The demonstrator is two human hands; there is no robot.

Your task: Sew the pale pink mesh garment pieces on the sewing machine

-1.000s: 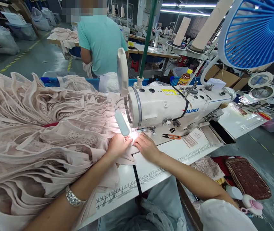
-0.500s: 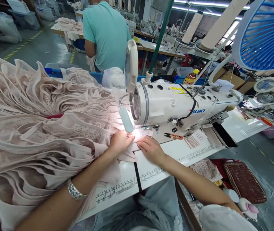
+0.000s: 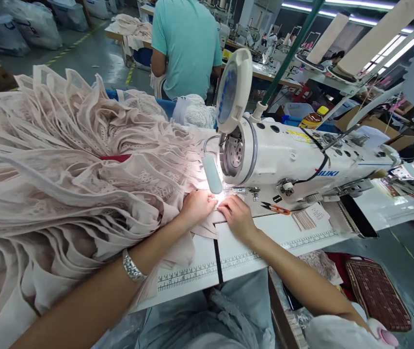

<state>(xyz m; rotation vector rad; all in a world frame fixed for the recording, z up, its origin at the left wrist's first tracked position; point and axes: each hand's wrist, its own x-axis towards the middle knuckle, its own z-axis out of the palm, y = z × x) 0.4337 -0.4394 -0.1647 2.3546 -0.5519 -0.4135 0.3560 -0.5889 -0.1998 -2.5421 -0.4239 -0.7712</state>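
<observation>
My left hand [image 3: 199, 208] is closed in a pinch on pale pink fabric [image 3: 207, 227] beside the sewing machine's needle area. Close by on the right, my right hand [image 3: 239, 219] has its fingertips pinched together at the fabric's edge; glare and fingers hide the exact grip. A small lamp [image 3: 212, 173] shines on both sets of fingertips. Behind them stands the white sewing machine [image 3: 279, 150]. A large heap of pale pink lace-trimmed garments [image 3: 94, 179] lies left of my hands and reaches under my left forearm.
Orange-handled thread snips [image 3: 276, 208] and a card with fabric strips [image 3: 310, 218] lie right of my hands. A ruler strip [image 3: 188, 277] follows the table's front edge. A round white-rimmed disc [image 3: 245, 63] rises above the machine's end. A person in a teal shirt [image 3: 187, 48] is beyond.
My view has shifted, so the machine sits further right. My right hand's fingers have drawn from lying flatter on the work into a pinch, close to my left fingertips. My left hand stays pinched.
</observation>
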